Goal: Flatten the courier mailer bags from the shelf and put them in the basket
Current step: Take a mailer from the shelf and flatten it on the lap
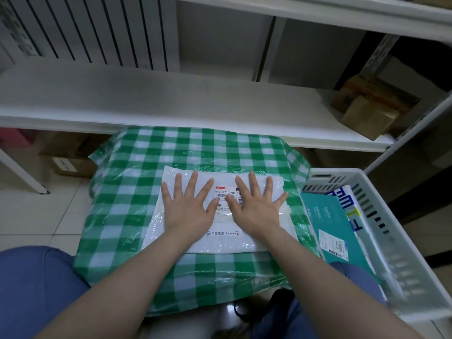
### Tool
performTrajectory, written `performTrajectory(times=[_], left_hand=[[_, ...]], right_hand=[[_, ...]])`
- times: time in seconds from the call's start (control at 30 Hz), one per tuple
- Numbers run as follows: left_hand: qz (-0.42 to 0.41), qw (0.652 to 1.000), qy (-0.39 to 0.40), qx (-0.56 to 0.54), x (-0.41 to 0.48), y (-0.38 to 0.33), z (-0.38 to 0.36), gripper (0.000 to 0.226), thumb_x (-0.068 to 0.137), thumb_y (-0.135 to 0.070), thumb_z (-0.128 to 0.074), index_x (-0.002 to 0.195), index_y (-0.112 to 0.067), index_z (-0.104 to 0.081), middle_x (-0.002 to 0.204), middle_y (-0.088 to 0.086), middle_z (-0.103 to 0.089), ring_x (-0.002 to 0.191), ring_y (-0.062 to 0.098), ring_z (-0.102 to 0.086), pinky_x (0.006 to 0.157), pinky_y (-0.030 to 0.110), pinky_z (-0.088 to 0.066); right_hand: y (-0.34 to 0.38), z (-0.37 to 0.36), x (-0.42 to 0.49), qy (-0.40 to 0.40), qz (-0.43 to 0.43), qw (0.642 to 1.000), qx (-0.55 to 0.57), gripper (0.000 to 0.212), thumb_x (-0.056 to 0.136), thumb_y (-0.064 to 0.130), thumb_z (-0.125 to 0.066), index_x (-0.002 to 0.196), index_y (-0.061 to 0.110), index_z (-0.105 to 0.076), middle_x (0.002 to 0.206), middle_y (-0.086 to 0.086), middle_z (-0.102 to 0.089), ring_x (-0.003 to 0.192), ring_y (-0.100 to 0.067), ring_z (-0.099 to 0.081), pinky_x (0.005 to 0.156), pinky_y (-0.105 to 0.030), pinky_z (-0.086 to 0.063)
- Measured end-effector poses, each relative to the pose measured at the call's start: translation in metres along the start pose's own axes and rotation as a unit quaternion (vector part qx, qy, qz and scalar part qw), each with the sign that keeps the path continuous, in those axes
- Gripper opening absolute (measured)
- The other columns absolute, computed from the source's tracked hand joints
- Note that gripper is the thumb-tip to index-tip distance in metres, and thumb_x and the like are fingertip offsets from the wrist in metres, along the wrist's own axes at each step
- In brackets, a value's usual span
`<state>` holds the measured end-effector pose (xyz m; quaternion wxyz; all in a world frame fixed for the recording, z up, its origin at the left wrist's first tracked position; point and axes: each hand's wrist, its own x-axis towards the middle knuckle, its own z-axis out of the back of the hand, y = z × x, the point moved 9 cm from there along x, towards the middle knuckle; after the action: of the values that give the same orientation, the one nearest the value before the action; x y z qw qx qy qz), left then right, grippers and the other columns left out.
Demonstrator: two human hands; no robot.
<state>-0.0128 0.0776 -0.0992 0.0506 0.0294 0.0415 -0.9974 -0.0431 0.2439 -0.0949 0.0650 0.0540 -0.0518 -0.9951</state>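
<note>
A white courier mailer bag with a shipping label lies flat on a small table covered with a green-and-white checked cloth. My left hand and my right hand rest palm-down on the bag, side by side, fingers spread, thumbs near the label. A white slotted plastic basket stands to the right of the table. Inside it lie a teal mailer and a white one with blue print.
A white shelf runs just behind the table, with brown cardboard parcels at its right end. More cardboard boxes sit on the tiled floor under the shelf. My blue-trousered knees frame the table's near edge.
</note>
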Motion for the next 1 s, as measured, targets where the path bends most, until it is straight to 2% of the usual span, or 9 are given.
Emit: performTrajectory(times=[0.1,0.23,0.33,0.57,0.8,1.0], left_hand=[[-0.001,1.000,0.017,-0.010,0.000,0.000,0.002,0.061,0.093,-0.067,0.003,0.150,-0.049,0.012,0.161,-0.007,0.021,0.147,0.031,0.024,0.112,0.062,0.016],[-0.005,1.000,0.006,-0.009,-0.011,-0.004,0.012,0.058,0.095,-0.062,0.002,0.152,-0.047,0.007,0.162,-0.006,0.017,0.147,0.029,0.023,0.111,0.062,0.018],[-0.001,1.000,0.000,-0.009,-0.023,-0.009,0.012,0.056,0.098,-0.057,0.000,0.152,-0.046,0.005,0.163,-0.006,0.016,0.148,0.027,0.021,0.112,0.062,0.015],[0.016,1.000,0.000,-0.020,-0.033,-0.009,0.000,0.057,0.096,-0.062,-0.001,0.151,-0.048,0.006,0.162,-0.007,0.020,0.147,0.025,0.025,0.112,0.063,0.016],[0.019,0.999,-0.002,-0.031,-0.033,-0.009,-0.004,0.059,0.095,-0.065,-0.002,0.151,-0.049,0.008,0.162,-0.007,0.017,0.148,0.026,0.023,0.111,0.063,0.017],[0.020,1.000,0.004,-0.021,-0.032,-0.009,-0.006,0.059,0.094,-0.065,0.001,0.151,-0.049,0.010,0.162,-0.006,0.017,0.148,0.027,0.022,0.111,0.064,0.016]], right_hand=[[0.001,0.003,-0.002,0.010,-0.001,1.000,0.000,0.070,0.088,0.074,0.000,0.151,0.045,0.001,0.161,0.010,0.017,0.143,-0.036,0.027,0.102,-0.075,0.013],[0.018,0.019,-0.018,-0.030,0.027,0.999,0.005,0.072,0.088,0.074,0.000,0.152,0.043,-0.006,0.161,0.008,0.018,0.142,-0.035,0.030,0.103,-0.072,0.018],[0.028,0.012,-0.028,-0.001,0.035,0.999,0.010,0.072,0.088,0.073,-0.001,0.153,0.042,-0.009,0.162,0.009,0.013,0.144,-0.034,0.026,0.104,-0.072,0.016],[0.015,-0.008,-0.040,0.030,0.009,0.999,0.011,0.073,0.086,0.077,0.001,0.152,0.045,0.002,0.161,0.013,0.015,0.144,-0.034,0.026,0.102,-0.073,0.018],[0.013,-0.009,-0.041,0.005,0.008,1.000,0.004,0.070,0.088,0.074,0.001,0.152,0.045,0.001,0.161,0.012,0.014,0.145,-0.034,0.025,0.102,-0.073,0.017],[0.014,-0.010,-0.041,0.014,0.012,1.000,0.003,0.070,0.088,0.074,0.001,0.152,0.044,0.001,0.161,0.012,0.014,0.145,-0.034,0.025,0.103,-0.073,0.016]])
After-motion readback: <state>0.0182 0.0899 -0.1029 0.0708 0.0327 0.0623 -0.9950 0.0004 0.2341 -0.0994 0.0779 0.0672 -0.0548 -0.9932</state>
